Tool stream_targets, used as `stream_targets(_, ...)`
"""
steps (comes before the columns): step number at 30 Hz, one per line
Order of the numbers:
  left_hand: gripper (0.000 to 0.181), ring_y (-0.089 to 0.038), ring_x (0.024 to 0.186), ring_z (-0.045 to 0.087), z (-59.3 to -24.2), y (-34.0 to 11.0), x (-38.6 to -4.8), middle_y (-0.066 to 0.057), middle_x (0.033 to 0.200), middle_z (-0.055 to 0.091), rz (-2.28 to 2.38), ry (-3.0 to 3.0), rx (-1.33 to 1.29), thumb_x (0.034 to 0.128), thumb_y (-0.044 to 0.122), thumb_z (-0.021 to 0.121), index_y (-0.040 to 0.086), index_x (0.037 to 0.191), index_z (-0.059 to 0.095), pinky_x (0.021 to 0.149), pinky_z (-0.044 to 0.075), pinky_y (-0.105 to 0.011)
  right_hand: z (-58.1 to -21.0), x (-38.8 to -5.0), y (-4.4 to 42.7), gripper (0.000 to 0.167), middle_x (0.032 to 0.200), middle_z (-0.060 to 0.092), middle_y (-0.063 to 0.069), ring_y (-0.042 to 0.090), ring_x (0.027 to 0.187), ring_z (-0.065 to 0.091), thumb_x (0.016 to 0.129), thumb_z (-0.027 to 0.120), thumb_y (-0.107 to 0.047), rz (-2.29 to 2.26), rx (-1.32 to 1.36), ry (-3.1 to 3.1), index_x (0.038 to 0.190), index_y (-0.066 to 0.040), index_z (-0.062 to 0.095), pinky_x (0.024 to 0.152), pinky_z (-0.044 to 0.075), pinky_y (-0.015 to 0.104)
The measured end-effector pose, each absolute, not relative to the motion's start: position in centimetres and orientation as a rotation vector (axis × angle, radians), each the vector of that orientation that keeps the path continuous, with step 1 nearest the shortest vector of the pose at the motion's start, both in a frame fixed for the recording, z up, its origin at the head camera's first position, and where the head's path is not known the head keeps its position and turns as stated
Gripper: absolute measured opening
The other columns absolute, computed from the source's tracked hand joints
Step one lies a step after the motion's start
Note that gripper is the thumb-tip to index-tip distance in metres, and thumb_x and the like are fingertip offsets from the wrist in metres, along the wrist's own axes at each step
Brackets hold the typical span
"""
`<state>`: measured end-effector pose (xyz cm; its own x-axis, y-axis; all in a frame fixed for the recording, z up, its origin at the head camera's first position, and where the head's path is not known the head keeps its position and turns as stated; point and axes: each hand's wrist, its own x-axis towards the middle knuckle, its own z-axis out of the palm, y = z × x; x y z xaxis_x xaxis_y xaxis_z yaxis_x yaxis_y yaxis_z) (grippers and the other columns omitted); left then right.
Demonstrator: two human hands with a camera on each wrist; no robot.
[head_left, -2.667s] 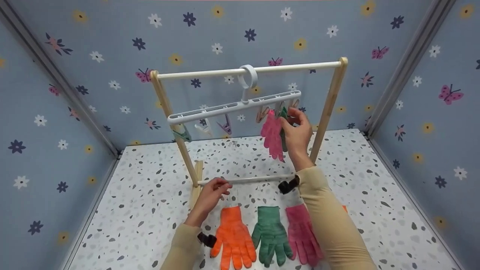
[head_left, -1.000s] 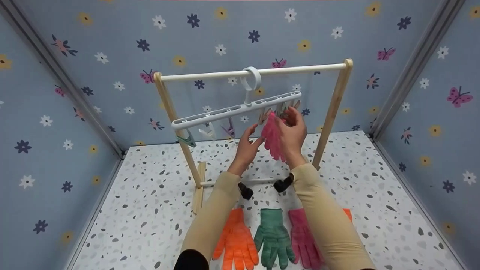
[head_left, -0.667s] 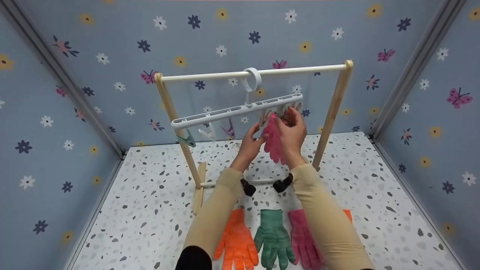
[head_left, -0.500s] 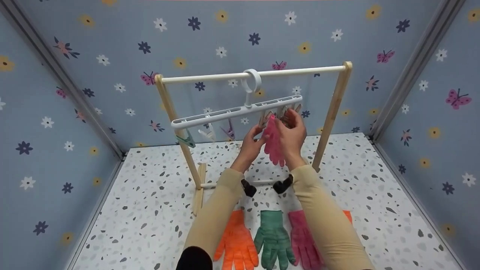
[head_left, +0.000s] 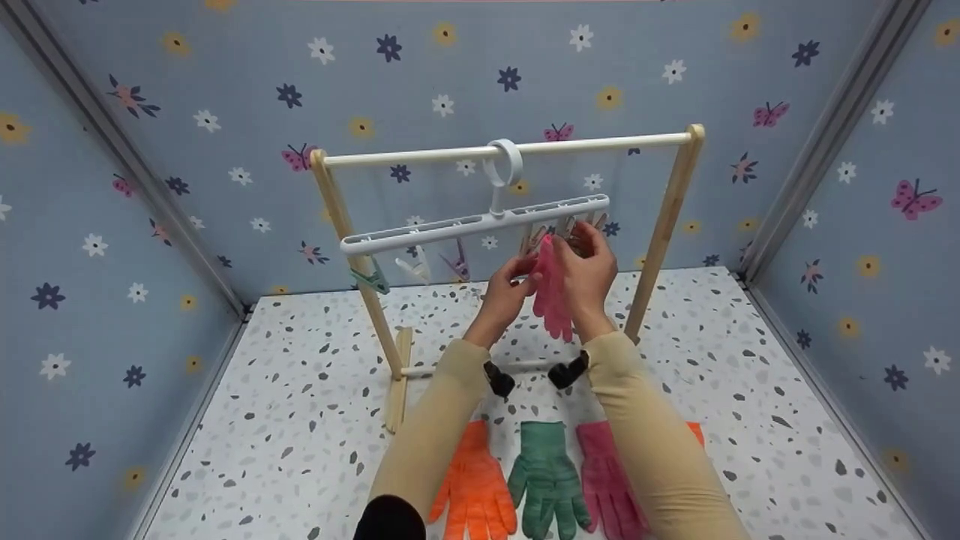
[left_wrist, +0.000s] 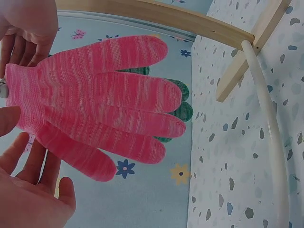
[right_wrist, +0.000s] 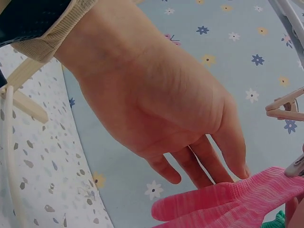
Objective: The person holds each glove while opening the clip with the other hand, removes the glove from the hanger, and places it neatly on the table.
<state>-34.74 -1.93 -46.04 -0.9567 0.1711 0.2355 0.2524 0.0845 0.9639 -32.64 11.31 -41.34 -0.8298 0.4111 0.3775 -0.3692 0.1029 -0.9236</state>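
Observation:
A pink glove [head_left: 552, 296] hangs fingers down from the white hanger's [head_left: 420, 235] right half. The left hand [head_left: 504, 298] holds its cuff edge from the left, thumb in front in the left wrist view. From the other side the right hand [head_left: 591, 271] pinches the cuff, its thumb on the knit in the right wrist view. A grey clip [right_wrist: 295, 167] sits on the cuff of the pink glove [right_wrist: 237, 204]. Green glove fingers [left_wrist: 183, 111] show behind the pink glove [left_wrist: 104, 95].
The hanger hooks over a wooden rack's white rod [head_left: 405, 156]. Green [head_left: 371, 277], white [head_left: 415, 264] and purple [head_left: 457, 262] clips hang at left. Orange [head_left: 476, 480], green [head_left: 547, 476] and pink [head_left: 606, 472] gloves lie on the speckled surface, with another orange piece [head_left: 696, 433] behind the right sleeve.
The left hand has risen from near the lower rod to the pink glove. The right hand has shifted from the green glove to the pink cuff. Lately the hanger's right end has dipped slightly.

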Motion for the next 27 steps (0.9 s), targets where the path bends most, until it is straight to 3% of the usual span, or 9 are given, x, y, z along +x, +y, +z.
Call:
stream_targets(7,0.035,-0.018,0.114,0.057,-45.88,-1.71,-34.56,-0.006,0.119,0.065,-2.04,-2.253,-0.437,0.0985,0.028,0.065,0.008,0.127,0.064,0.091,0.05,-0.03,-41.18,-32.51,11.38,0.045,0.116,0.067,0.004,0.016,0.104,0.062,0.09,0.076,-0.028,1.751,-0.053,-1.83,0.129,-0.01,0.063,0.09,0.051,0.029)
stream_targets(13,0.037,-0.015,0.112,0.058,-45.94,-1.59,-34.37,-0.002,0.117,0.066,-1.978,-2.303,-0.421,0.0987,0.032,0.064,0.011,0.129,0.064,0.093,0.049,-0.03,-41.34,-32.52,11.53,0.044,0.113,0.067,0.004,0.015,0.101,0.062,0.09,0.077,-0.03,1.733,-0.063,-1.825,0.127,-0.008,0.065,0.088,0.052,0.03)
stream_targets(27,0.034,-0.019,0.108,0.059,-46.29,-1.18,-34.73,-0.009,0.112,0.066,-2.026,-2.272,-0.414,0.0985,0.025,0.065,0.003,0.124,0.065,0.09,0.05,-0.03,-41.33,-32.42,11.65,0.032,0.106,0.068,0.005,0.015,0.097,0.062,0.09,0.076,-0.022,1.709,-0.032,-1.809,0.117,-0.007,0.067,0.082,0.051,0.028)
